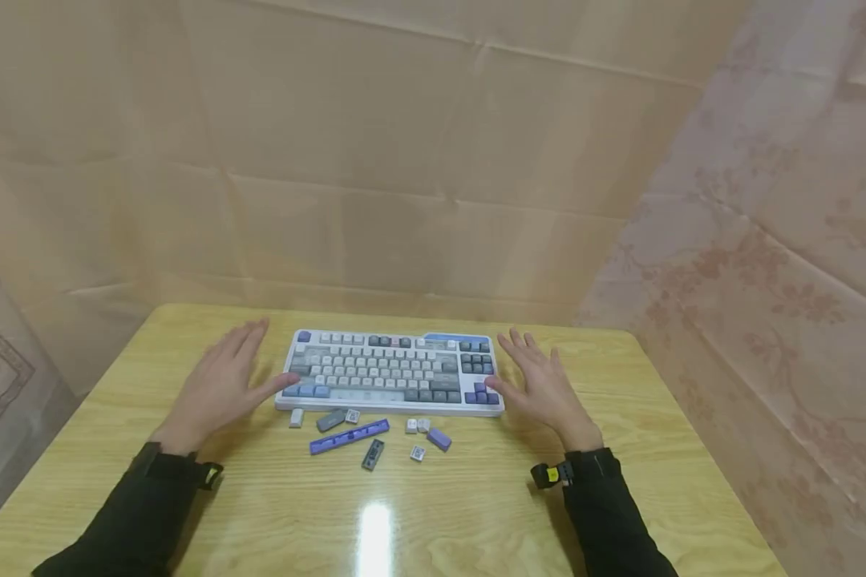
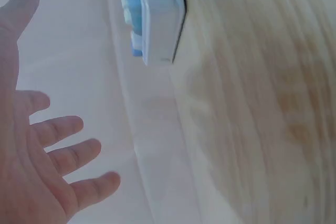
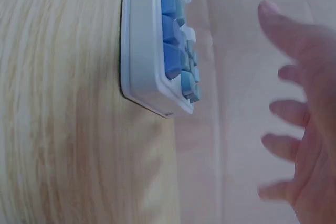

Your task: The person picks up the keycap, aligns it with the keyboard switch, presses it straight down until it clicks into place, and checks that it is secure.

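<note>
A white mechanical keyboard (image 1: 375,371) with grey, white, blue and purple keycaps lies on the wooden table. My left hand (image 1: 216,389) hovers at its left end, fingers spread, the thumb overlapping the corner keys in the head view. At the right end is my right hand (image 1: 544,389), also spread, its thumb over the purple arrow keys. Both wrist views show empty palms, with the left hand (image 2: 37,145) and right hand (image 3: 315,108) apart from the keyboard's side. Loose keycaps lie in front, among them a long purple spacebar (image 1: 350,437), upside down.
Near the spacebar are a grey keycap (image 1: 332,420), a dark one (image 1: 373,454), a purple one (image 1: 439,438) and several small white ones, including one at the left (image 1: 297,417). A beige cloth (image 1: 375,200) hangs behind the table (image 1: 476,513); floral cloth (image 1: 765,280) hangs at right.
</note>
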Demonstrator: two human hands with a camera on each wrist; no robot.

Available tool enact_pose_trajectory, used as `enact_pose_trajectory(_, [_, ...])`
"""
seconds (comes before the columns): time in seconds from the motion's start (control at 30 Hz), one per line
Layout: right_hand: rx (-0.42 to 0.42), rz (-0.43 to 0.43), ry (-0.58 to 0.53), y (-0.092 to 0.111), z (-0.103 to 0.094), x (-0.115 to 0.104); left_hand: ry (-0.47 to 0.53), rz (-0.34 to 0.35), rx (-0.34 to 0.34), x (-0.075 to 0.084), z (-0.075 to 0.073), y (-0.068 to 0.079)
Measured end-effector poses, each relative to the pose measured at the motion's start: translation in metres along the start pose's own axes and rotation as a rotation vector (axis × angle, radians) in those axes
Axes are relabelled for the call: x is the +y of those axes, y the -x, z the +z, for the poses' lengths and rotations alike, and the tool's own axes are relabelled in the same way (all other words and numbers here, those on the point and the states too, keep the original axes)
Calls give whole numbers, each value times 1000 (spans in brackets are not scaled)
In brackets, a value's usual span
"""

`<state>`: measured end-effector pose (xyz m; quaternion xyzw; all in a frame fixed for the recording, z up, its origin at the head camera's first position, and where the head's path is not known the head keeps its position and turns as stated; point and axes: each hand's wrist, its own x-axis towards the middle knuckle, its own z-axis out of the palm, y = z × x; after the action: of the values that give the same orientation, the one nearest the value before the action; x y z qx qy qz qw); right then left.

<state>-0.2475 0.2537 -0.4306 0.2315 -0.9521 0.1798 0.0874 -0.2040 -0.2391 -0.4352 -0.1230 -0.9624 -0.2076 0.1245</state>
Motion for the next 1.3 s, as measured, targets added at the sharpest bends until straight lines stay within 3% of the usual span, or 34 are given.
enact_pose_trajectory(0.1, [18,-64,-68,0,-1,-7,59,30,14,7,2,-4])
enact_pose_trajectory(0.2, [37,-139,-107,-1,-1,-13,108,33,-21,16,6,-7])
enact_pose_trajectory(0.37, [82,-303,-124,-5,2,-24,122,46,-75,29,14,-10])
enact_pose_trajectory(0.47, [69,-369,-137,-6,4,-31,115,55,-87,33,19,-10])
enact_pose_trajectory(0.6, [-29,-354,-141,-6,9,-41,107,56,-93,32,25,-9])
enact_pose_trajectory(0.83, [-243,-332,-140,-3,18,-56,75,140,-119,25,35,-4])
enact_pose_trajectory(1.3, [-331,-394,-192,-3,30,-66,18,132,-177,23,41,-4])
